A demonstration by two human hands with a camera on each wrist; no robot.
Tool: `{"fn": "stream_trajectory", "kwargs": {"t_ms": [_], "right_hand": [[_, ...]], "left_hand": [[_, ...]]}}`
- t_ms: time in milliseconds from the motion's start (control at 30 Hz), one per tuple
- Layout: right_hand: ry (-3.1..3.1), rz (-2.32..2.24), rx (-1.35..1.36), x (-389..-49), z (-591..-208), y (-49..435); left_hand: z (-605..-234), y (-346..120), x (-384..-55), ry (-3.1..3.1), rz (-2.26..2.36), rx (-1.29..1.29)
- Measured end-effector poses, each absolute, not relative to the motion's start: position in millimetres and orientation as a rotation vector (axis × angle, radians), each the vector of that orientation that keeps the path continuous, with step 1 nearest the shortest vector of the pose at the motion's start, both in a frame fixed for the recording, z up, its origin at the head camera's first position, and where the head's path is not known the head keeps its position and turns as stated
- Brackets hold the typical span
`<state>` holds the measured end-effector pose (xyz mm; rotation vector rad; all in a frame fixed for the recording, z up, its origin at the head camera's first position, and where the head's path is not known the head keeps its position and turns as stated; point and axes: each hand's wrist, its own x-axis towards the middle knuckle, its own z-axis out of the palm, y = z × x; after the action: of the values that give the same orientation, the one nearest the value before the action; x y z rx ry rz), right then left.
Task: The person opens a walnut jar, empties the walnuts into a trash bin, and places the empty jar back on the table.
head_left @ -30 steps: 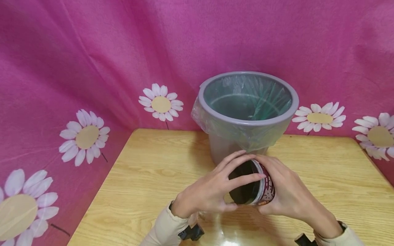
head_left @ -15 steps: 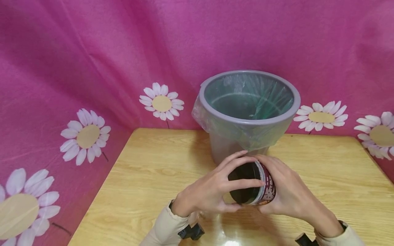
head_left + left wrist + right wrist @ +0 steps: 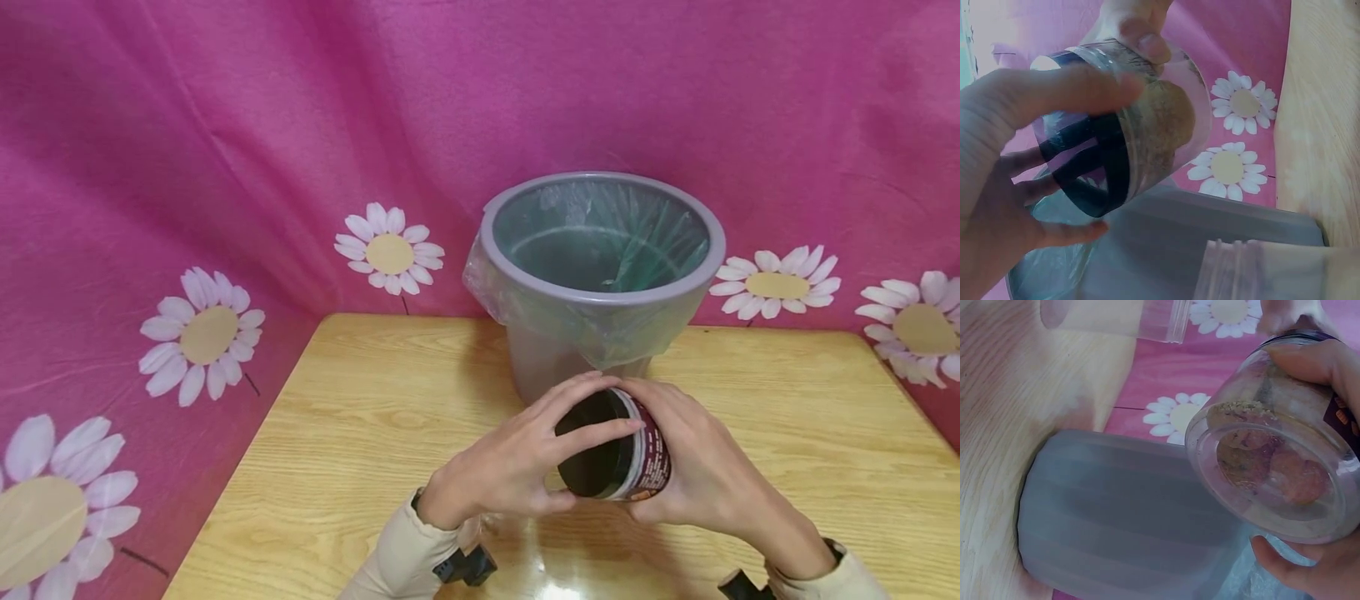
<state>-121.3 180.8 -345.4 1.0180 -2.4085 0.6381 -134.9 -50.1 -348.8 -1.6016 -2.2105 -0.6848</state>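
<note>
A clear plastic jar (image 3: 651, 458) with a dark red label and a black lid (image 3: 588, 454) is held tilted over the table, lid towards the left. My left hand (image 3: 510, 467) has its fingers and thumb spread around the lid. The jar's body is gripped by my right hand (image 3: 705, 471), thumb below and fingers over the top. Brownish dried pieces and crumbs show through the jar's base (image 3: 1272, 462) in the right wrist view. In the left wrist view the lid (image 3: 1100, 165) sits on the jar, with the left fingers around it.
Behind the hands stands a grey bin (image 3: 600, 296) lined with a thin clear bag (image 3: 637, 329). A transparent plastic container (image 3: 1113, 319) is on the wooden table (image 3: 360, 417), under the hands. A pink cloth (image 3: 450, 100) with daisies hangs at the back and left.
The left hand's fingers have shifted slightly on the lid, one dipping and then rising again. Both hands and the jar stay in nearly the same place.
</note>
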Motion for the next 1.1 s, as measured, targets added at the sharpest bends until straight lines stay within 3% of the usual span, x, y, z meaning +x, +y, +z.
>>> {"fn": "stream_trajectory", "kwargs": {"t_ms": [500, 867, 1100], "right_hand": [[-2.421, 0.614, 1.016, -119.8, -344.1, 180.6], [-2.419, 0.610, 1.013, -119.6, -344.4, 181.3], [-2.428, 0.614, 1.007, -119.7, -344.9, 182.5]], "left_hand": [[-349.0, -51.0, -131.9, -2.242, -0.724, -1.456], [-349.1, -50.7, -134.1, -2.243, -0.738, -1.569], [-350.2, -49.2, -134.2, -2.263, -0.778, -1.446]]}}
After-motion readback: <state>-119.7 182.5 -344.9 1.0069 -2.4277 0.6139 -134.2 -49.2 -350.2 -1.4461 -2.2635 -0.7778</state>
